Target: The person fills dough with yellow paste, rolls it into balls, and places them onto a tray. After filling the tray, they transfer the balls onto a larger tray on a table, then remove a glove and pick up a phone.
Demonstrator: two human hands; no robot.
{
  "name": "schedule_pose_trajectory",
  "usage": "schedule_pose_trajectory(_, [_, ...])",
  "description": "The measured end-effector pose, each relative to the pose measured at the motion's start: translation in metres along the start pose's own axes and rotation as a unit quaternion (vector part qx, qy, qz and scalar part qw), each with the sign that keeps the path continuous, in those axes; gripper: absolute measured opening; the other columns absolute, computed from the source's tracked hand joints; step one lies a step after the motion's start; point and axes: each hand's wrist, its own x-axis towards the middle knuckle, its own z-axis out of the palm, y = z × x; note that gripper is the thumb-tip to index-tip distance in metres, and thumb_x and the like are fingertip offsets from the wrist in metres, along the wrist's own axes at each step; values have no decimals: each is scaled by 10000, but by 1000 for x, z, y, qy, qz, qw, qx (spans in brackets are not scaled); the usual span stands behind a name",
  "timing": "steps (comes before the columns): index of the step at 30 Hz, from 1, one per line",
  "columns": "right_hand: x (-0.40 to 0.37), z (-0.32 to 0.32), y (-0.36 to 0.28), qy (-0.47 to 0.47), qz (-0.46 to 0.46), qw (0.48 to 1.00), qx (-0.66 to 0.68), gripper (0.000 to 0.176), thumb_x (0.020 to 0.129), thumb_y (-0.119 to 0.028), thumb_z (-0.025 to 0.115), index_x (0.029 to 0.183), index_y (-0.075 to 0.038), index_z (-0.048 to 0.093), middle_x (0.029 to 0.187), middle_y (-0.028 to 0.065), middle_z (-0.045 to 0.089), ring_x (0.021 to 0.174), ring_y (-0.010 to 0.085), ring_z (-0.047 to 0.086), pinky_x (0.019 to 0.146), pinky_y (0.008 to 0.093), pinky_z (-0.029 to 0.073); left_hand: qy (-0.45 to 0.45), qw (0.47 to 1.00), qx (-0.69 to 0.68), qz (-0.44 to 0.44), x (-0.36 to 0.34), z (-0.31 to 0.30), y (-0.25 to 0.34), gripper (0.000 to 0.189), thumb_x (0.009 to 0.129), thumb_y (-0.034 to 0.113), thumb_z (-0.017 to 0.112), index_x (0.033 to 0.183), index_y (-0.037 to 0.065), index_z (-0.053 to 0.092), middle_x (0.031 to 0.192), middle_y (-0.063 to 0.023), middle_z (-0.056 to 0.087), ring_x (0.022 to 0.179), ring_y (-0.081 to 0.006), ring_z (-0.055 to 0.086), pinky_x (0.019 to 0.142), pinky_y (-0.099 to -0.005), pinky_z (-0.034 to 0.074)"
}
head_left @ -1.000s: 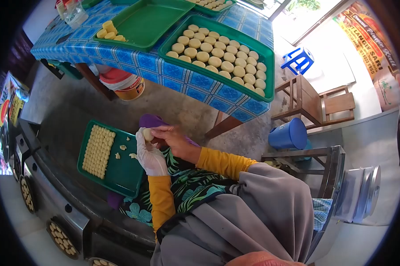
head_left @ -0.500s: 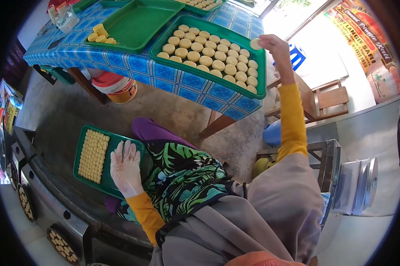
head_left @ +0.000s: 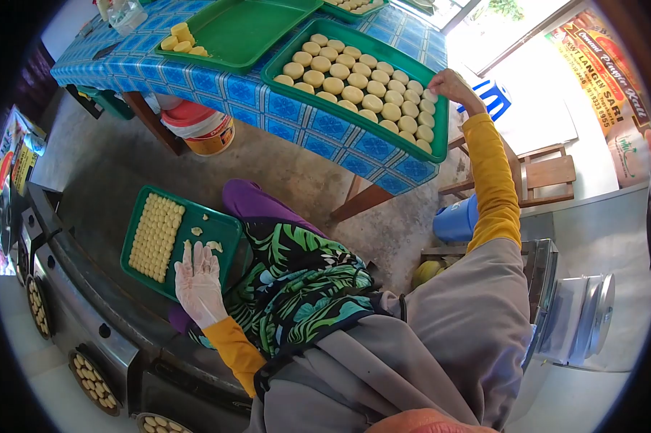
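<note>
My right hand [head_left: 454, 88] is bare and pinches a pale round cookie [head_left: 431, 95] at the right end of a green tray [head_left: 271, 75]. Rows of similar thick, round cookies [head_left: 353, 94] fill that tray. My left hand [head_left: 200, 287], in a clear glove, has its fingers spread over the lower edge of a smaller green tray [head_left: 228, 232]. Small dough balls [head_left: 156, 237] stand in tight rows along that tray's left side. Beside them lie a few dough scraps [head_left: 197, 231], some of them right at my left fingertips.
On the blue checked tablecloth [head_left: 296, 124] stands another green tray [head_left: 231, 22] with a few cookies in one corner. Round pans [head_left: 93, 382] of dough pieces sit on the stove at lower left. A bucket [head_left: 199, 126] is under the table; a wooden chair [head_left: 547, 173] stands at right.
My right hand has lowered the cookie from above the tray's corner to its right end. My left hand has shifted down the smaller tray, uncovering the dough scraps. The view has tilted slightly.
</note>
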Motion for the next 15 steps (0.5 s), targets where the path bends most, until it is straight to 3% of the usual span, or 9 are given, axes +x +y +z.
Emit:
schedule_pose_trajectory(4, [0,7,-5,3,26,1000,13,219,718,-61,693,927,-10,731,852,112,721,788,193,664,755,345,517,33,999,3,16,-5,-9,4,607,986,321,501,1445,-20,298,1466,-234,359,1345,-364,354,1097,-486,309])
schedule_pose_trajectory(6, [-5,14,-8,73,11,997,18,228,713,-98,650,917,-55,744,863,155,712,807,274,681,733,381,524,20,999,3,28,-4,-21,7,604,989,315,490,1447,-25,291,1469,-241,352,1347,-366,351,1104,-487,300])
schedule_pose_trajectory(9, [-2,20,4,65,-86,987,-120,291,717,-190,637,958,-51,722,937,176,695,876,346,659,790,421,511,42,999,-12,33,-13,-21,14,588,996,291,467,1436,-54,286,1467,-269,332,1352,-386,335,1120,-503,277])
schedule_pose_trajectory(10, [-3,21,9,67,-91,989,-93,276,747,-195,635,963,-43,716,951,175,693,896,360,648,809,432,504,38,998,-1,48,-14,-22,13,573,995,292,467,1416,-65,315,1443,-278,360,1336,-399,355,1115,-511,287])
schedule_pose_trajectory(11, [26,36,66,90,-138,975,-146,285,788,-193,623,1017,-49,711,992,182,687,926,348,648,837,413,498,39,997,14,67,-17,-26,16,560,995,294,467,1397,-77,344,1419,-288,388,1319,-412,376,1110,-519,297])
schedule_pose_trajectory(13, [-2,41,16,294,-94,946,-96,240,880,-155,641,1089,-54,702,1070,148,687,992,317,645,887,389,499,116,979,67,152,-25,-31,19,488,988,259,486,1323,-92,435,1340,-298,465,1232,-427,473,1059,-522,374])
schedule_pose_trajectory(15, [-57,29,-121,378,-176,908,-43,227,894,-48,611,1104,-35,696,1066,148,693,961,254,661,851,347,516,125,951,129,252,-34,-48,19,431,979,227,506,1259,-100,487,1275,-298,516,1139,-415,550,985,-496,452])
